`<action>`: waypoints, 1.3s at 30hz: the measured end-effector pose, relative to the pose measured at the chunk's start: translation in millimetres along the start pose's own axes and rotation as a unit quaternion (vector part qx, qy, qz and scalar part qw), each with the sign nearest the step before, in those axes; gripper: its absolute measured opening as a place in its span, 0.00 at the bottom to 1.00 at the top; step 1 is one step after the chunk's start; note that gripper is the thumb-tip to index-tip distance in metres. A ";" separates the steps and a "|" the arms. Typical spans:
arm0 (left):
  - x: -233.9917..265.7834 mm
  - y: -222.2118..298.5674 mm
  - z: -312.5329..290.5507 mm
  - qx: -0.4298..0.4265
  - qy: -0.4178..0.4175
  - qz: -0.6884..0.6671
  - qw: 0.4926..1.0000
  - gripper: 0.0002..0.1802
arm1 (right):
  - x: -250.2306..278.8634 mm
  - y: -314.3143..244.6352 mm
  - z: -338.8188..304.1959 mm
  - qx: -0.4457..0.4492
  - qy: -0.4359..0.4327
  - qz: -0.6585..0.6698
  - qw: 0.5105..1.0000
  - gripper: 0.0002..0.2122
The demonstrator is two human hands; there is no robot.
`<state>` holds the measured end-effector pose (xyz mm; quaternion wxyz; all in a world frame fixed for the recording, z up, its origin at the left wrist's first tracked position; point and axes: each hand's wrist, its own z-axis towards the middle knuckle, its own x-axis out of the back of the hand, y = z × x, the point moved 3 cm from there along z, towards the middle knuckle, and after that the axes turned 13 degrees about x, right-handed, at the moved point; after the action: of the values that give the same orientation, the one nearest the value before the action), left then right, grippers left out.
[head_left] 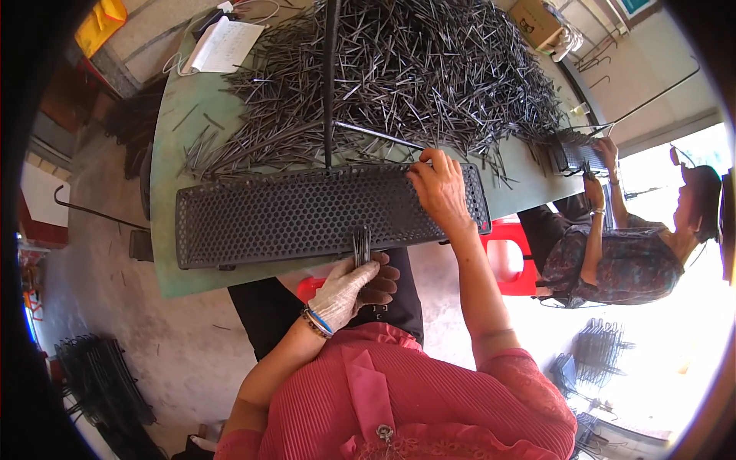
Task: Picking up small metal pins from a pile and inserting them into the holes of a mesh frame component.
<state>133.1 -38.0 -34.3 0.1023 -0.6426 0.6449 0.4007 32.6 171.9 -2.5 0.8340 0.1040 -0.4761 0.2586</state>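
A long black panel [268, 218] full of round holes lies along the near edge of the table, propped at a tilt. My left hand [346, 293], in a pale work glove with dark finger pads, is closed round a bundle of thin dark strips [362, 241] pointing up in front of the panel's lower edge. My bare right hand [441, 188] rests at the panel's right part, its fingers bent and drawn together at the holes. Whatever those fingertips hold, if anything, is hidden. Behind the panel spreads a big heap of similar dark strips [406, 69].
A black upright post [330, 84] with a slanting rod stands behind the panel on the green table [172, 253]. An open notebook [226, 44] lies far left, a cardboard box [537, 27] far right. A co-worker [613, 253] handles another panel at right, near a red stool [506, 257].
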 end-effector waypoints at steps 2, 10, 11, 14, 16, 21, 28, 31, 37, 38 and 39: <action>-0.8 0.2 -0.4 0.000 -0.004 0.003 1.000 0.15 | 0.0 -0.7 1.1 -0.003 -0.004 -0.001 1.000 0.05; -5.8 5.6 -2.5 0.004 -0.015 0.002 1.000 0.16 | 7.5 -4.3 6.4 0.018 0.013 -0.005 1.000 0.05; -6.1 6.0 -2.7 0.003 -0.022 0.001 1.000 0.16 | 10.8 -5.8 9.6 0.019 0.013 -0.004 1.000 0.05; -3.7 4.0 1.9 0.009 -0.027 -0.022 0.999 0.16 | 26.1 -10.8 20.6 0.016 0.040 -0.008 0.999 0.04; -1.9 1.5 5.1 0.012 -0.023 -0.029 0.999 0.16 | 24.4 -6.8 21.4 0.020 0.028 -0.007 0.999 0.04; -1.6 2.4 5.6 0.013 -0.026 -0.019 0.999 0.17 | 20.7 -2.9 18.7 0.004 0.013 0.019 1.000 0.04; -1.4 0.5 5.2 0.015 -0.014 -0.009 1.000 0.17 | 18.3 -1.3 20.8 -0.024 0.037 0.047 0.998 0.04; -2.8 0.6 5.6 0.009 -0.006 -0.003 1.000 0.18 | 17.0 2.4 19.1 -0.050 0.057 0.040 0.996 0.04; -1.7 0.4 8.1 0.004 0.000 -0.005 1.000 0.18 | 10.2 2.9 10.3 -0.079 0.053 0.055 0.994 0.05; -1.6 0.4 8.6 0.000 -0.003 -0.002 1.000 0.18 | 9.2 1.2 8.6 -0.078 0.057 0.055 0.994 0.06; -2.3 0.5 8.8 -0.001 -0.009 0.000 1.000 0.18 | 8.4 -0.4 6.7 -0.077 0.061 0.054 0.994 0.07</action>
<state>129.6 -30.7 -38.4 0.1076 -0.6392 0.6435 0.4072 31.3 171.6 8.2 0.8518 -0.0018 -0.4480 0.2717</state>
